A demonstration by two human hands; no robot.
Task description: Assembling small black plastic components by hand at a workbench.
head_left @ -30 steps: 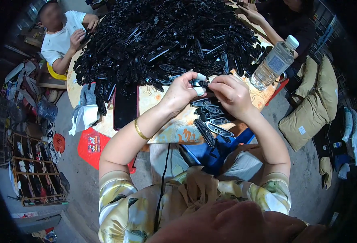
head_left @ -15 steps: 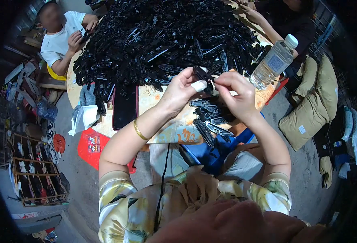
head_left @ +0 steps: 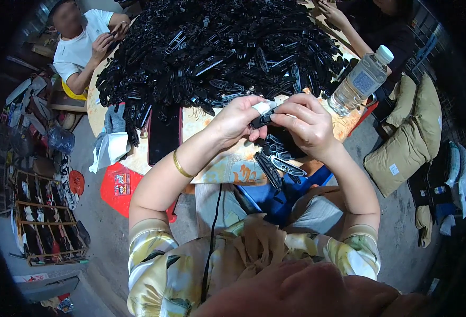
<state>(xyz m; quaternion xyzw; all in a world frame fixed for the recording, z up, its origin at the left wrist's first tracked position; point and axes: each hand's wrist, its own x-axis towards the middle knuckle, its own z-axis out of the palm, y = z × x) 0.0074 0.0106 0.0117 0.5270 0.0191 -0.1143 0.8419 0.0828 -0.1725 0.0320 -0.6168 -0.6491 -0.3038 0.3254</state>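
Observation:
My left hand [head_left: 234,122] grips a small black plastic part [head_left: 262,120], its thumb wrapped in white tape or cloth. From the other side my right hand [head_left: 308,126] pinches the same part, fingers bent and pressed together; its fingertips partly hide the piece. Just below the hands, several oval black parts [head_left: 267,170] with pale edges lie at the table's near edge. Beyond them rises a big heap of similar black plastic parts [head_left: 212,58].
A clear bottle [head_left: 360,80] stands at the right on the patterned table [head_left: 201,178]. A dark phone-like slab [head_left: 164,137] and a grey glove [head_left: 115,120] lie left. A blue container [head_left: 291,196] sits below the edge. Two co-workers sit opposite; tan sacks [head_left: 402,153] are at right.
Both hands have come slightly nearer to me, and the black part is turned differently between them. The right hand's fingers have moved over it. The co-worker at left has raised both hands together.

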